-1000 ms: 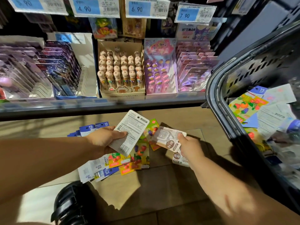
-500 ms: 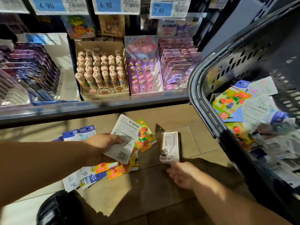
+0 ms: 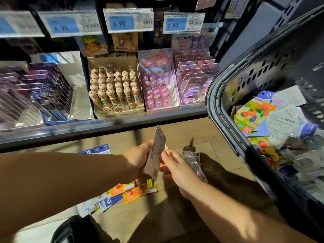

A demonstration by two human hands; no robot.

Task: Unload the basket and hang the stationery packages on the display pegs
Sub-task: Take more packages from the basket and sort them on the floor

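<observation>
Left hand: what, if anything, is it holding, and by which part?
The left hand holds a carded package by the left edge of its lower half, with the hang-hole end pointing up.

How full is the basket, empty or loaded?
Loaded. The basket holds a loose pile of packages, with fruit-print and blue-tagged ones visible.

Dim shop aisle, seen looking down. A tan tiled floor [image 3: 184, 128] runs along the foot of a dark shelving unit, with one paler tile [image 3: 29, 231] at lower left. The shelf's grey front rail [image 3: 105, 129] catches the light. Blue-and-white price labels [image 3: 128, 21] above read 4.90, 6.90 and 7.90. A grey side panel [image 3: 245, 41] stands at right. Warm patches of light and hard shadows cross the floor.
</observation>
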